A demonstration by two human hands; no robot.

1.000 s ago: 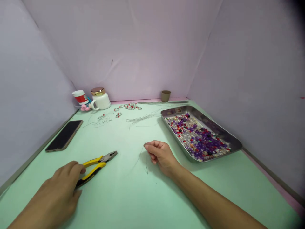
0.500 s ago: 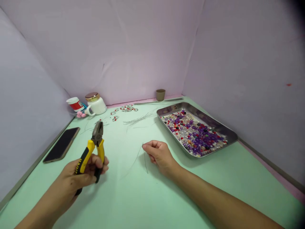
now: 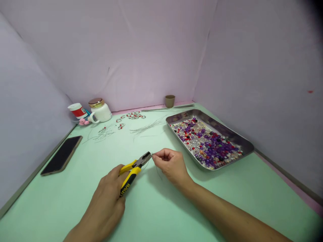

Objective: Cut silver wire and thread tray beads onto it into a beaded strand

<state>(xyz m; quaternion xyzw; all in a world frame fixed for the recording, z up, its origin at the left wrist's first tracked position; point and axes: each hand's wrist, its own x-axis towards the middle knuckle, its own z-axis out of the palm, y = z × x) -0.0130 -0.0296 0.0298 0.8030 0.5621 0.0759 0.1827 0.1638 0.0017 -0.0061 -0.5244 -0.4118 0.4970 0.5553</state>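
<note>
My left hand (image 3: 108,191) is closed around the handles of yellow-and-black pliers (image 3: 130,178), their jaws pointing up and to the right. The tips of the jaws are at a thin wire (image 3: 158,173) pinched between the thumb and forefinger of my right hand (image 3: 171,164). Whether the jaws grip the wire is too small to tell. Loose wire ends hang below my right fingertips. To the right of that hand lies a metal tray (image 3: 185,146) of purple, red, clear and dark beads (image 3: 214,148).
Small beaded wire rings (image 3: 135,115) and loose wire pieces (image 3: 101,134) lie farther back. A phone (image 3: 62,155) is at the left edge. Behind it stand a lidded white mug (image 3: 102,113) and a red-and-white tub (image 3: 78,111). A small olive cup (image 3: 170,101) stands by the back wall.
My left hand has turned the pliers from upright and brought them right, so their jaws meet the wire at my right fingertips. My right hand has stayed nearly in place.
</note>
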